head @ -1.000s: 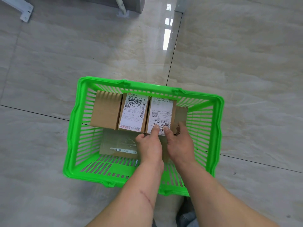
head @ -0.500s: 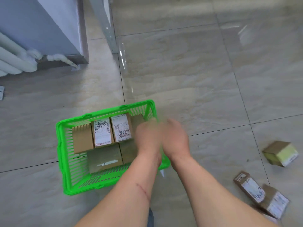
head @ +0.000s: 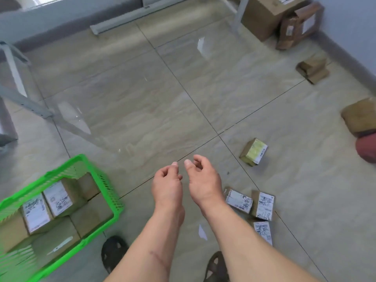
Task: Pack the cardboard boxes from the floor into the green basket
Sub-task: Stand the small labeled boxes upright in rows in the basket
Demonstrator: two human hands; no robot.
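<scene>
The green basket [head: 114,192] stands on the floor at the lower left, with several cardboard boxes [head: 57,197] packed inside it. My left hand [head: 167,184] and my right hand [head: 203,180] hover side by side over the bare tiles, right of the basket, fingers loosely curled and holding nothing. Three small labelled boxes [head: 239,200] lie together just right of my right wrist. A box with a yellow-green face [head: 254,152] lies farther out to the right. Two more brown boxes [head: 313,70] [head: 360,116] lie near the right wall.
Large cardboard cartons [head: 262,15] stand at the back right beside a white table leg [head: 240,15]. A grey metal frame [head: 22,98] stands at the left. A reddish round object [head: 367,148] sits at the right edge. My dark sandals [head: 113,251] show below.
Both hands left the boxes in the basket and swung out to the right over the floor. The view turned right, so the basket is now at the lower left and loose boxes appear.
</scene>
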